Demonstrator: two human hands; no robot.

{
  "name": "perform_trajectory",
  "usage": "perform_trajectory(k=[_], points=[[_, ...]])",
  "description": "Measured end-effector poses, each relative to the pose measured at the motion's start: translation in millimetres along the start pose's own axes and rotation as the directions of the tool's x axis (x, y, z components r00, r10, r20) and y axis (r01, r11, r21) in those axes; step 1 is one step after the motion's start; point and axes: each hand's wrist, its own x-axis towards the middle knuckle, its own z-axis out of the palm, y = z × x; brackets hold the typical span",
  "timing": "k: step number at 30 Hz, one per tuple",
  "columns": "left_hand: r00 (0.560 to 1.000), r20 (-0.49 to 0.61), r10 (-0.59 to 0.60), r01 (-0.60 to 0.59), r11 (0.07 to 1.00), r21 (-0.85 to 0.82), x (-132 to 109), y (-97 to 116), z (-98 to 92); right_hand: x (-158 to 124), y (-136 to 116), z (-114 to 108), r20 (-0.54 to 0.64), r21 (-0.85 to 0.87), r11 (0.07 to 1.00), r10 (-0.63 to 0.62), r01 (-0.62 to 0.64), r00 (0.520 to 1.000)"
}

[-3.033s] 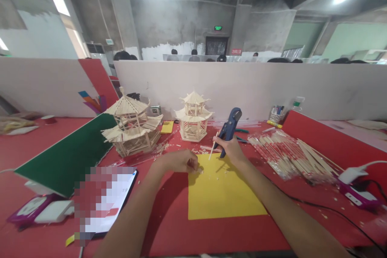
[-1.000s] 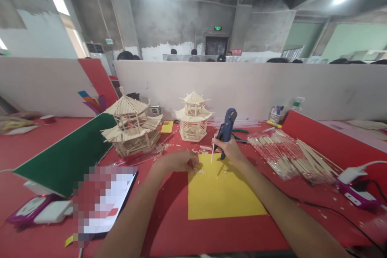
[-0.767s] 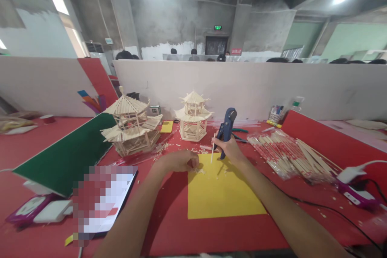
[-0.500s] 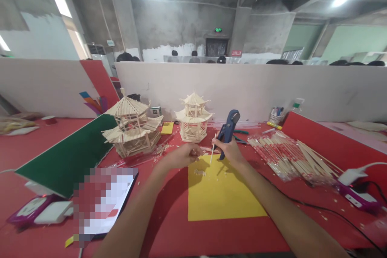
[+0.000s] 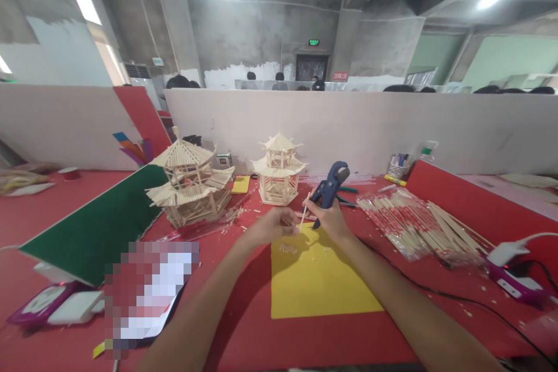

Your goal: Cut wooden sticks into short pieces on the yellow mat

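Observation:
My right hand (image 5: pixel 329 216) is wrapped round the handles of a blue pipe cutter (image 5: pixel 330 189), whose metal blade end points up and away. Its thumb and fingers also hold a thin wooden stick (image 5: pixel 304 212), slanting downward. My left hand (image 5: pixel 282 225) is curled at the stick's lower end, with thumb and fingertips closed on it. Both hands are above the far edge of a yellow sheet (image 5: pixel 325 285). Short cut wooden pieces (image 5: pixel 288 249) lie in a small row on that sheet, below my left hand.
Two wooden-stick pagoda models, one larger (image 5: pixel 192 186) and one smaller (image 5: pixel 280 171), stand behind my hands. Bagged sticks (image 5: pixel 410 224) lie at right. A pixelated tablet (image 5: pixel 152 290) and green board (image 5: pixel 96 226) are at left. A black cable (image 5: pixel 436 290) crosses the red table.
My left hand has moved right to the lower end of the stick, its fingers extending toward it. My right hand, with cutter and stick, has shifted slightly left and down.

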Motion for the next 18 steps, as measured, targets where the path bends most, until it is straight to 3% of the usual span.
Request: perform_trajectory(k=[5,12,18], points=[[1.000,-0.003,0.027,-0.027,0.996,-0.080,4,-7,4.8,-1,-2,0,-0.004,-0.018,0.999,-0.037,0.037,0.999],[0.996,-0.093,0.004,-0.019,0.987,-0.157,6,-8,11.8,1,2,-2,-0.068,-0.079,0.995,-0.069,0.063,0.995],[0.989,-0.144,0.026,-0.045,0.990,-0.136,7,-6,11.2,-1,0,-1,-0.025,-0.078,0.996,-0.041,0.039,0.999]])
